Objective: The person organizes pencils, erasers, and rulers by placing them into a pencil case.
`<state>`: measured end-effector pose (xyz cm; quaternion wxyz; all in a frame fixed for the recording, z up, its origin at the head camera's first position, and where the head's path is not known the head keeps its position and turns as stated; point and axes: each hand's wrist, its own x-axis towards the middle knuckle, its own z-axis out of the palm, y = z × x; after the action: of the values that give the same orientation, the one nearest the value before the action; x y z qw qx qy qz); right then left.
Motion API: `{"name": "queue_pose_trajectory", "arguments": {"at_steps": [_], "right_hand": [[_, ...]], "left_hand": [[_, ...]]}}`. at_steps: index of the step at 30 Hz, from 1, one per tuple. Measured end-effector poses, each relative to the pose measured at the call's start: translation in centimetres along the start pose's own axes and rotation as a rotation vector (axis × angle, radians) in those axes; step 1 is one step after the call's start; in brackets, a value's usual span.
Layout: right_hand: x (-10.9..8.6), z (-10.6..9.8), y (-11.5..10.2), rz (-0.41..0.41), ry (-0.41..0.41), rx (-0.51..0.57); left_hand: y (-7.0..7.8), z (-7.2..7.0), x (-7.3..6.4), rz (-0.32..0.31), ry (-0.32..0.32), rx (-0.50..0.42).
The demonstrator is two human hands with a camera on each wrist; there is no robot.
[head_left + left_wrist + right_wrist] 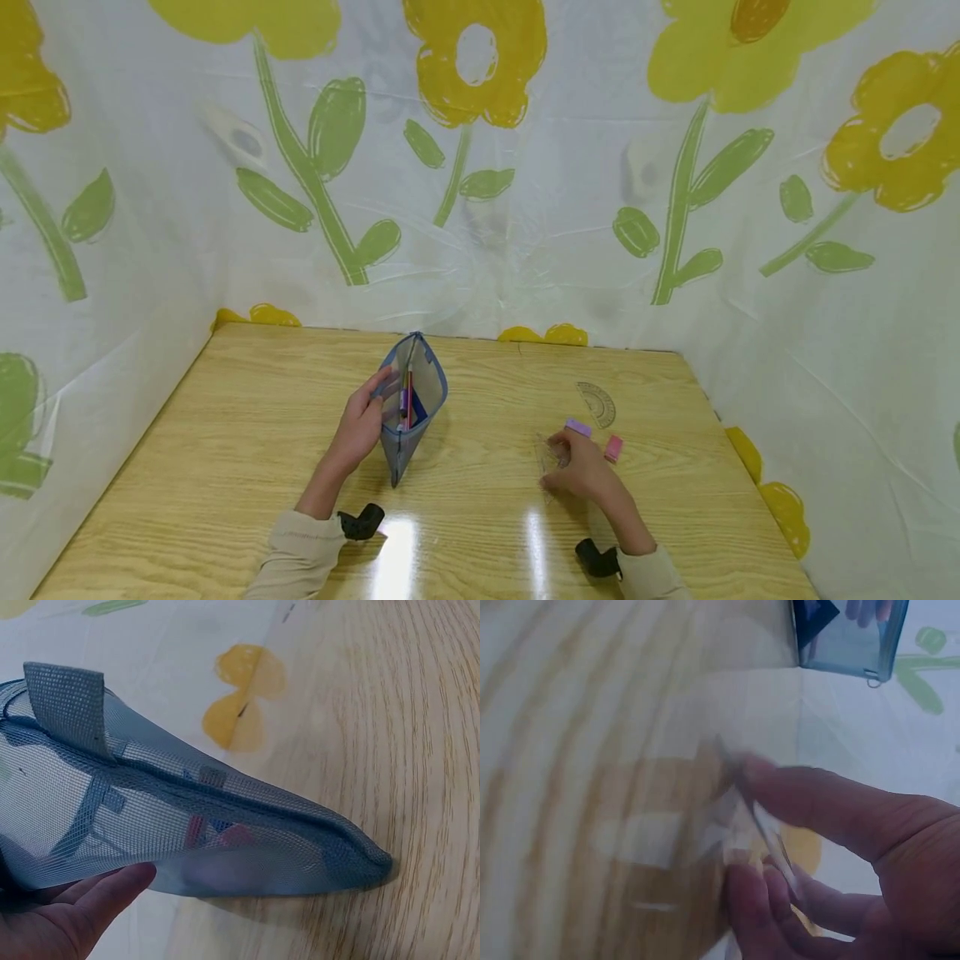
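Observation:
My left hand [360,427] grips the side of a blue-grey mesh pencil case [431,385], held upright with its mouth unzipped. Pencils or pens [408,402] and a dark blue item show inside. Through the mesh in the left wrist view, small red and pink items are blurred. Over the table to the right, my right hand [587,472] pinches a clear plastic set square [542,463] between thumb and fingers. Its thin edge [771,838] shows in the right wrist view. Just beyond that hand lies a purple eraser [577,427].
A clear protractor [602,406] lies flat behind the erasers. A small pink block, perhaps an eraser [613,448], lies right of my right hand. The wooden table [247,408] meets white flowered sheeting [480,275] at its back and sides.

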<state>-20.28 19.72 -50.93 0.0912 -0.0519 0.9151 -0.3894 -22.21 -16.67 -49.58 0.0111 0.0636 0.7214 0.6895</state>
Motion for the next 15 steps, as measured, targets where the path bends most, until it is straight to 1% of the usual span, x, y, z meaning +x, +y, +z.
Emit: {"name": "queue_pose_trajectory", "arguments": {"at_steps": [4, 7, 10, 15], "right_hand": [[0.14, -0.34, 0.19, -0.023, -0.048, 0.074], [0.19, -0.57, 0.44, -0.03, -0.093, 0.11], [0.24, -0.72, 0.57, -0.048, -0.112, 0.124], [0.41, -0.61, 0.93, -0.081, -0.118, 0.169]], "left_hand": [[-0.08, 0.01, -0.04, -0.006, 0.0, -0.004], [-0.08, -0.01, -0.1, -0.006, -0.003, -0.008], [-0.02, -0.05, -0.1, -0.002, -0.002, -0.011], [0.02, -0.11, -0.07, 0.0, 0.001, -0.009]]}}
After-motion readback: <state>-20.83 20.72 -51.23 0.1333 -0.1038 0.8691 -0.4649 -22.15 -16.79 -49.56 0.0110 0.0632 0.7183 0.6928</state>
